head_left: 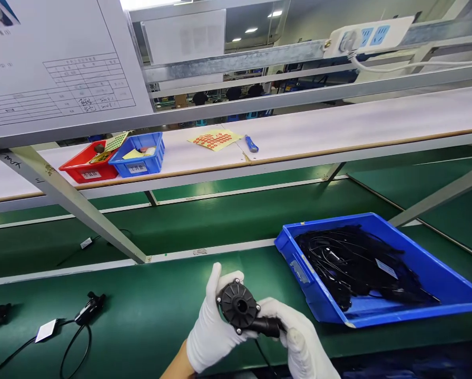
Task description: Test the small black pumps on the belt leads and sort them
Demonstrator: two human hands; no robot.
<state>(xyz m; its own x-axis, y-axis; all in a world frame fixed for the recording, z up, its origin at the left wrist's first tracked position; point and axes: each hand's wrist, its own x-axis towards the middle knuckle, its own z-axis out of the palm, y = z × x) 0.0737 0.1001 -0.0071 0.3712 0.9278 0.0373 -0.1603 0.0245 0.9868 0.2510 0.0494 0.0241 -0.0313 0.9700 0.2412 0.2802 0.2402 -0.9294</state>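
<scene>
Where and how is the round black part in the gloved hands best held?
Probably by the rim of the black part, from its left, where the left hand cups it: the body is round there, the central opening faces the camera uncovered, and the spout juts toward the right hand.

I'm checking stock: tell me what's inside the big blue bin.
Heaped black cables, a white label on top, and some bare floor of the bin. What lies beneath the cables is covered.

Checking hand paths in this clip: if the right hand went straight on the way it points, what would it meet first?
The black part; the right hand touches its spout. Beyond it, probably the left hand, though depth is unclear.
</scene>
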